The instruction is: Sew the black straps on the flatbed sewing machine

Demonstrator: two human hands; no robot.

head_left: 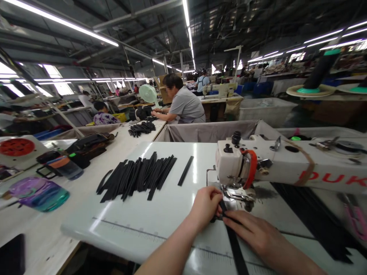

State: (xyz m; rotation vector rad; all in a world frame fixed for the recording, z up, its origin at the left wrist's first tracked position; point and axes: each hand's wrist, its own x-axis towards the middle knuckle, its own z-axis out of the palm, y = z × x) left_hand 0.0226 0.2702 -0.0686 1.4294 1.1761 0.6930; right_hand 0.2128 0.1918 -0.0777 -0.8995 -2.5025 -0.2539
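My left hand [205, 206] is closed, pinching a black strap [235, 246] just in front of the presser foot [237, 194] of a white sewing machine [289, 164]. My right hand [255, 231] lies on the same strap with fingers pressed down flat, holding it against the white table [137, 225]. The strap runs from the needle area toward me. A pile of black strips [137, 176] lies on the table to the left, with one single strip [185, 170] beside it.
Water bottles [43, 194] and a black bag [88, 145] sit at left. More black strips [315, 221] lie behind the machine at right. A person in grey [186, 105] works at the far table, others beyond. Grey fabric bins [212, 131] stand behind my table.
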